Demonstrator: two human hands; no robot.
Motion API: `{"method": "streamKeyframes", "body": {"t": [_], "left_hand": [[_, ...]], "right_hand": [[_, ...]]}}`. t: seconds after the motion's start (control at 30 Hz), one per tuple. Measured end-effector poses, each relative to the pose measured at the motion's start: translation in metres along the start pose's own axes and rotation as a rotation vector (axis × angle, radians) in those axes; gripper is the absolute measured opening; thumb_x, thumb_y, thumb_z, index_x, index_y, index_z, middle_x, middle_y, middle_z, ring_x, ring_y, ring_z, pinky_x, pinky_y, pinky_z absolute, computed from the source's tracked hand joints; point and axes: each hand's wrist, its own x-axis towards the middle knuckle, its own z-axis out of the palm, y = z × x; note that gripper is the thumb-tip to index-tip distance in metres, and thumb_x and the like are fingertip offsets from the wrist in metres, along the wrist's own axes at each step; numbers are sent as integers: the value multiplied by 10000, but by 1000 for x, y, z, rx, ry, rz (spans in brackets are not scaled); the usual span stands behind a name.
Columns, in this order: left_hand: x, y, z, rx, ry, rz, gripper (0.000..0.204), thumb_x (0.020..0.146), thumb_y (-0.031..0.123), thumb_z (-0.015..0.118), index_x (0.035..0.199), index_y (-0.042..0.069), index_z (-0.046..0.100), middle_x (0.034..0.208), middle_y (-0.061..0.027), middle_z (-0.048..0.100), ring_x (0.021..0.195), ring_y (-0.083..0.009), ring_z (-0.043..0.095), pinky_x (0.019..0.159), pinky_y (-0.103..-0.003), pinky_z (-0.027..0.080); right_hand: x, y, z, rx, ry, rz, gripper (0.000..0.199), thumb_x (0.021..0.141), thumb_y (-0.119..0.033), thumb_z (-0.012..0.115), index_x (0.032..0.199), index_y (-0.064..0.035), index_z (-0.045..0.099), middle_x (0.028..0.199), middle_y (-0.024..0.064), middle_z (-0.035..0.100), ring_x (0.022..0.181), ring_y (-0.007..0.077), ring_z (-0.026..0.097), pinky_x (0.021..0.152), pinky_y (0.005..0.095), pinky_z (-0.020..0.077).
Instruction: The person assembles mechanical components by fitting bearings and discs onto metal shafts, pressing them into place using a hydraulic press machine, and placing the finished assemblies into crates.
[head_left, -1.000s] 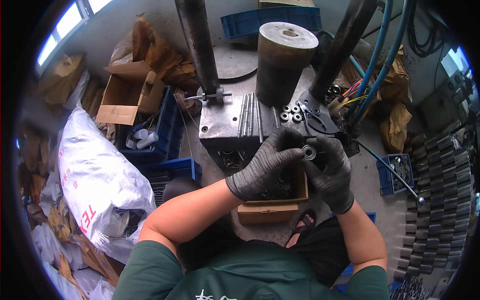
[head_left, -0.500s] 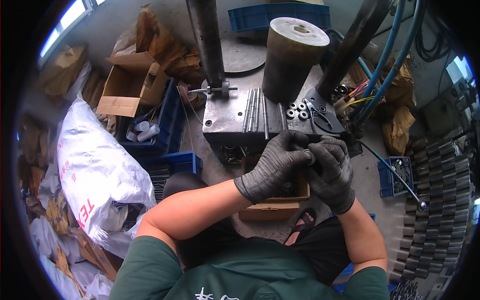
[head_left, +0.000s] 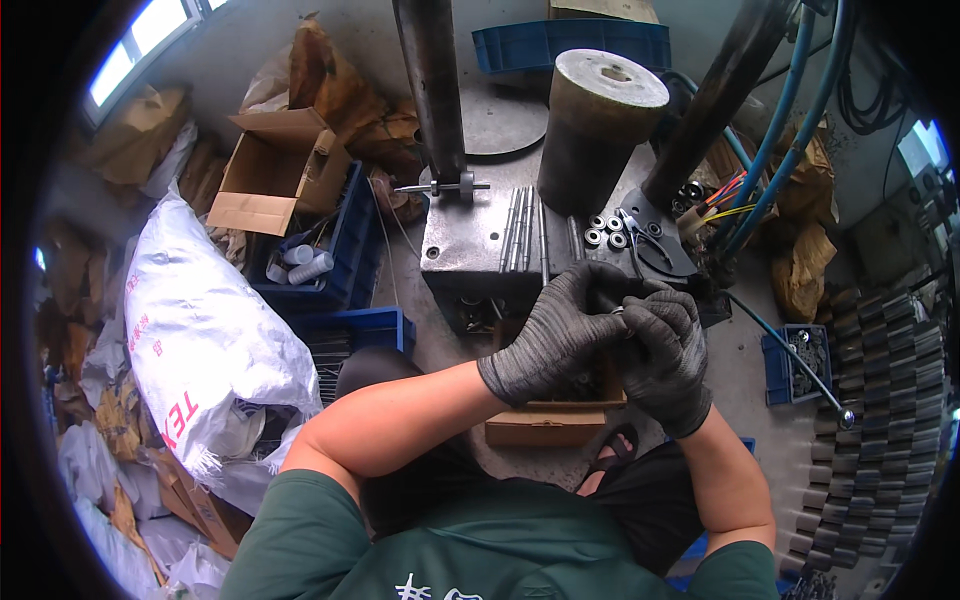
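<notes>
In grey knit gloves, my left hand (head_left: 553,338) and my right hand (head_left: 667,352) meet just in front of the near edge of the metal bench (head_left: 462,238). Pinched between their thumbs and fingers is a small shiny metal ring (head_left: 619,311), mostly covered by the gloves. Beyond my hands, several thin steel shafts (head_left: 517,230) lie side by side on the bench. To their right sit several small bearings (head_left: 605,232) beside a pair of pliers (head_left: 638,232). A large metal cylinder (head_left: 598,135) stands behind them.
Steel columns (head_left: 428,80) rise from the bench, with blue hoses (head_left: 795,140) at the right. A cardboard box (head_left: 545,428) is below my hands. White sack (head_left: 215,330) and blue crate (head_left: 335,270) stand left; a blue bin (head_left: 797,365) and stacked metal cylinders (head_left: 880,400) right.
The whole view has shifted slightly, so the bench appears a little lower and to the right. My hands stay together; the ring is now more covered by the gloved fingers.
</notes>
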Motion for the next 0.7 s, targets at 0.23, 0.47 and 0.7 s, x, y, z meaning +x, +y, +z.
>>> {"method": "streamKeyframes", "body": {"t": [0.23,0.47,0.7], "left_hand": [[34,8,-48,-52,22,-182,402,940,232,762,1270,74,597,1147,-56,651,1043,-153,620,932,-313,536],[73,-19,-165,1239,322,-150,483,846,268,817,1194,-15,636,1088,-209,723,1033,-316,711,943,-399,549],[63,-19,-172,1283,359,-225,558,798,301,779,1257,15,642,1218,-259,681,1180,-372,665,1040,-453,511]], "right_hand": [[-14,8,6,228,91,403,447,783,-2,837,1190,-36,656,1032,120,683,913,230,664,830,338,557],[-33,37,-3,821,299,1016,303,938,-45,764,1220,-18,656,1051,29,679,915,104,644,817,262,548],[-26,42,-16,1014,375,1207,249,977,-89,706,1216,-34,665,1000,53,697,879,145,714,732,273,605]]}}
